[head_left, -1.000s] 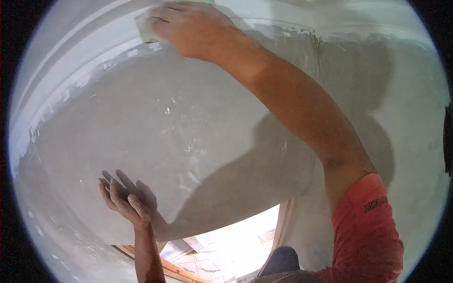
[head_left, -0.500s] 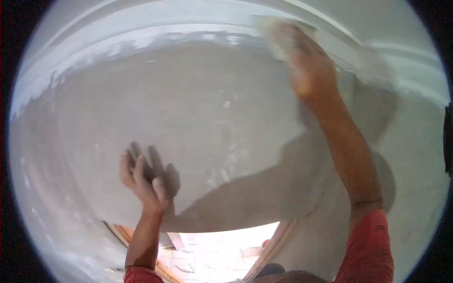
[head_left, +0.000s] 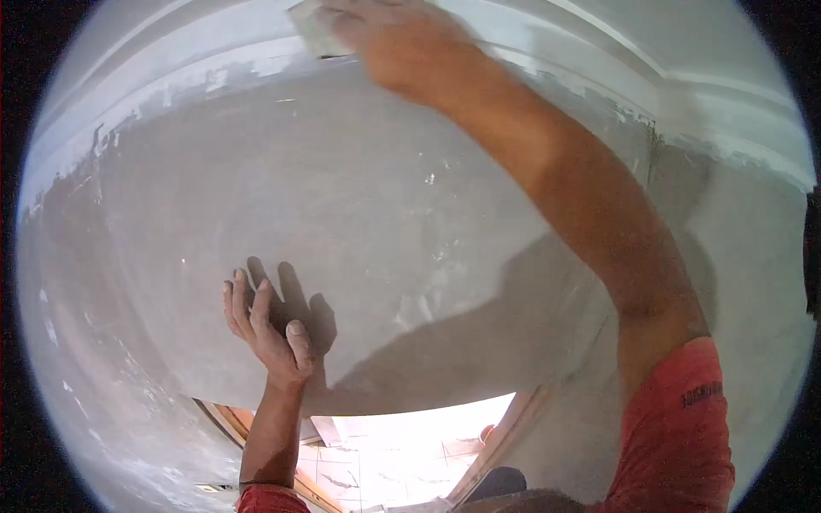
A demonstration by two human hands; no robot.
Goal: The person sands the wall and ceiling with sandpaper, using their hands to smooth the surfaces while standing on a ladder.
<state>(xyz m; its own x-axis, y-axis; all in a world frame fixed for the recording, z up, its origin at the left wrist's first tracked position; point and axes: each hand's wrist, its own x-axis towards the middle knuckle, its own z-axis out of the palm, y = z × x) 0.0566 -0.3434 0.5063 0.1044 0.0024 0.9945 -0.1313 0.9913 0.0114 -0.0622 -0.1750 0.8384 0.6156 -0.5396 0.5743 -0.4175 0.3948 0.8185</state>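
Observation:
My right hand (head_left: 415, 47) is raised at the top of the grey wall (head_left: 342, 188), its fingers pressed over a pale, flat piece that looks like sandpaper (head_left: 312, 30). That piece lies against the white moulding (head_left: 248, 60) where wall and ceiling meet, and its far edge runs close to the frame's top. Lower down on the left, my dusty left hand (head_left: 269, 329) is held up at the wall with fingers apart and holds nothing. Its shadow falls on the plaster just right of the fingers.
Below the wall is a bright doorway (head_left: 385, 466) with a wooden frame (head_left: 505, 436) and a tiled floor beyond. A side wall (head_left: 735, 282) meets this one at the right. White filler patches (head_left: 432, 256) mark the grey surface.
My right hand has swept left along the moulding with the pale piece, and the forearm now slants across the upper wall. My left hand stays nearly in place.

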